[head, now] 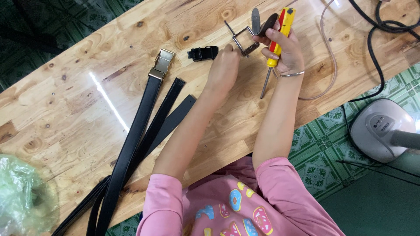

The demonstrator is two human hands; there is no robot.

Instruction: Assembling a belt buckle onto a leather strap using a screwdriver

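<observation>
Wooden table [65, 113] carries 3 black belt straps [144, 131], 1 ending in a gold buckle [161, 64]. Fan base [379, 129] sits on the floor at right. Your right hand [284, 50] is closed around a yellow-red screwdriver [276, 43], shaft pointing down, and also pinches the silver buckle frame [244, 41]. Your left hand [224, 70] has fingers curled, tips touching that frame. Black clip [203, 53] lies just beside it.

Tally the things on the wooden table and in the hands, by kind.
Black belt straps: 3
Buckles: 2, gold on a strap, silver in the hands
Black clip piece: 1
Yellow-and-red screwdriver: 1
Clear plastic bag: 1
Total: 8
</observation>
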